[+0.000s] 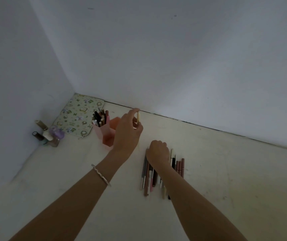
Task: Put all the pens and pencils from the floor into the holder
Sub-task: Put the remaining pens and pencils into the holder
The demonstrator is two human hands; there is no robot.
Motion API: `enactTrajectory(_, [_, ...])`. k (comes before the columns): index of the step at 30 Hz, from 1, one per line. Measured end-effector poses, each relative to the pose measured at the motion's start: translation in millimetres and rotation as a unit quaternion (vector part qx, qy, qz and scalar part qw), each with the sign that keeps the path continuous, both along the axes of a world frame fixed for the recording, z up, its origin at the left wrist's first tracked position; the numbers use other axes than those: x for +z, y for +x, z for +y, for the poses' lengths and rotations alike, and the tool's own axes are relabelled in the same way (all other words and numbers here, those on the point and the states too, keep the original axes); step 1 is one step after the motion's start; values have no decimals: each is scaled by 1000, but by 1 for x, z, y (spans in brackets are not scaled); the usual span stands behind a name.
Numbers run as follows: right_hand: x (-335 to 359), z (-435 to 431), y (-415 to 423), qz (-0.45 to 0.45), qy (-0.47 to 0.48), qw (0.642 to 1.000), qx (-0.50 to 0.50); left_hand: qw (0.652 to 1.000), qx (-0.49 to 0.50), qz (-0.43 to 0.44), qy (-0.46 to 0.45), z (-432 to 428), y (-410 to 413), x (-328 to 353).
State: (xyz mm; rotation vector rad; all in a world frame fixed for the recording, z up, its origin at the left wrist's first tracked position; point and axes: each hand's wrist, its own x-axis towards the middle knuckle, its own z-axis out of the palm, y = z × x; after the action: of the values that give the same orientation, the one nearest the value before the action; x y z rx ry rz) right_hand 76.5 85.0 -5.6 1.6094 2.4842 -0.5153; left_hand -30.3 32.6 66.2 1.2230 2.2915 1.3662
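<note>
A pink holder (106, 134) stands on the pale floor near the corner, with several pens (99, 117) upright in its left compartment. My left hand (127, 131) hovers just right of the holder and pinches a cream pen (138, 117) held upright. A row of several pens and pencils (149, 176) lies on the floor to the right. My right hand (158, 151) rests on the far end of that row with its fingers curled down; what they hold is hidden.
A floral patterned pouch (77, 115) lies flat in the corner behind the holder. Several small bottles (48, 133) stand by the left wall. White walls meet the floor along a dark seam (208, 126) at the back.
</note>
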Motion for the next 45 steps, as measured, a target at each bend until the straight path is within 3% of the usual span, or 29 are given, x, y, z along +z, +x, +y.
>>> enactTrajectory(7, [5,4,-10,152,-94,978,-106,996,20,-17,83,-8,-21,31])
enactTrajectory(12, [62,48,-22,304,-55,940,-145,969,155,35,187,-27,-87,57])
enactTrajectory(17, [120,54,-43,521,-65,840,-137,973,170,66,141,-42,-116,37])
enactTrajectory(20, [137,42,-57,571,-33,814,-99,982,131,90,100,-45,-112,16])
enactTrajectory(24, [143,21,-76,610,15,791,-31,971,131,197,30,-48,-112,4])
enactTrajectory(27, [143,6,-96,639,39,768,1,966,172,189,45,-53,-119,13])
enactTrajectory(30, [135,-8,-111,628,55,776,34,969,176,154,76,-58,-122,27])
enactTrajectory(37, [91,-28,-122,430,59,886,165,979,155,60,115,-58,-111,41])
enactTrajectory(40, [87,-25,-116,394,102,890,207,984,135,27,114,-52,-91,44])
enactTrajectory(45, [97,-4,-79,461,73,883,55,995,76,12,66,-38,-41,36])
